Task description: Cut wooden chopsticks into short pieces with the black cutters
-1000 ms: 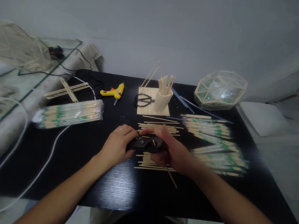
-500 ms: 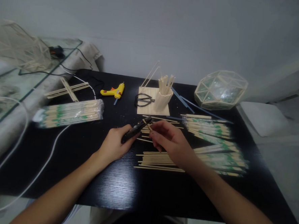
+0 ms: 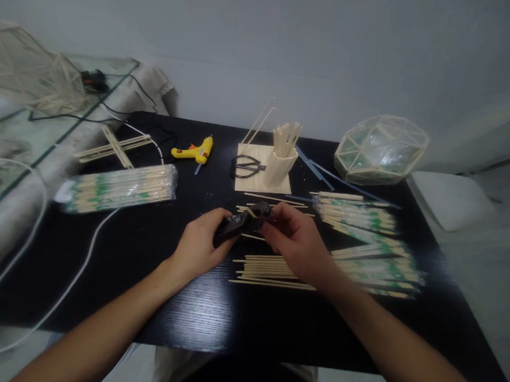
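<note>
My left hand is wrapped round a black tool over the middle of the black table. The tool's dark head points right, towards my right hand, whose fingers are pinched at its far end. A short piece of wooden stick shows at the tool's head. What exactly my right fingertips grip is too small to make out. Several loose sticks lie on the table below and behind my hands.
Behind my hands, a wooden board bears black scissors and a stick-filled holder. A yellow glue gun and bagged sticks lie left. More bagged sticks and a faceted glass form are right.
The black tool has turned flatter, and its dark head now reaches my right fingertips. The stick piece that ran from my right fingers to the tool shows less. The view has shifted slightly.
</note>
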`<act>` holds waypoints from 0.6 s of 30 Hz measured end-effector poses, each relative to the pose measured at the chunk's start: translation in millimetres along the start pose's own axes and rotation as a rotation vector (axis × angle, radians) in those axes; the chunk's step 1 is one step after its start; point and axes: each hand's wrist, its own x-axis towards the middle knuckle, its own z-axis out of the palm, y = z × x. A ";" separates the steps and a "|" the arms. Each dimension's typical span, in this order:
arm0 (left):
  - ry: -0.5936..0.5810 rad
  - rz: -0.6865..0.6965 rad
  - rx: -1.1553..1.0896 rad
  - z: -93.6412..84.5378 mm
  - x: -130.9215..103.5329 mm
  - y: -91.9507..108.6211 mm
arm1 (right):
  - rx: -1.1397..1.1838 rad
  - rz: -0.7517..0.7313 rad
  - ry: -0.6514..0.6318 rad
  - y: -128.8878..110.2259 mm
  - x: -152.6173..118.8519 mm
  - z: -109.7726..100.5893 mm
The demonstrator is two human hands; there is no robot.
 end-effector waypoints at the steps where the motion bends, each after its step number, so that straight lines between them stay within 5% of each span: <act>1: -0.001 -0.001 -0.008 -0.3 -0.1 0.3 | 0.003 0.001 -0.007 -0.5 0.0 -0.2; 18: 0.002 0.003 -0.035 -1.8 -0.1 2.2 | -0.019 -0.003 -0.051 1.2 1.2 -4.3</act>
